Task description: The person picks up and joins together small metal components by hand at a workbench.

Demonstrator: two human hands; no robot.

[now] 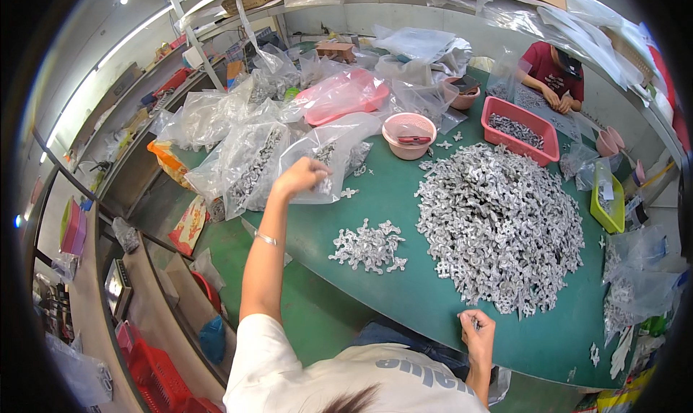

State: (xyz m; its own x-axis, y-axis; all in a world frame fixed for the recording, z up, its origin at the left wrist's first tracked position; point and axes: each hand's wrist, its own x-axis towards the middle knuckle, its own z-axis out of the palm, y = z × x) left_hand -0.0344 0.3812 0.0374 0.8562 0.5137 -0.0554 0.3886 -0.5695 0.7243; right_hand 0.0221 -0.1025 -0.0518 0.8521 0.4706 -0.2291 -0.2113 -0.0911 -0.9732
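Sorting grey metal parts on green table [404, 297].

Small sorted cluster [368, 245] at 9 o'clock of big heap [502, 225], most left unsorted; right hand [478, 330] pinching one part at 6 o'clock; left hand [299, 175] closed on clear bag [328, 157] at 10 o'clock.

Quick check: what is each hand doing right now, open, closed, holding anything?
Left hand: closed, gripping the clear plastic bag of metal parts.
Right hand: fingers closed on a small metal part at the table edge.

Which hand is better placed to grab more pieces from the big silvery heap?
Probably the right hand: it rests at the near edge of the big heap. The left hand is stretched away, gripping a clear plastic bag.
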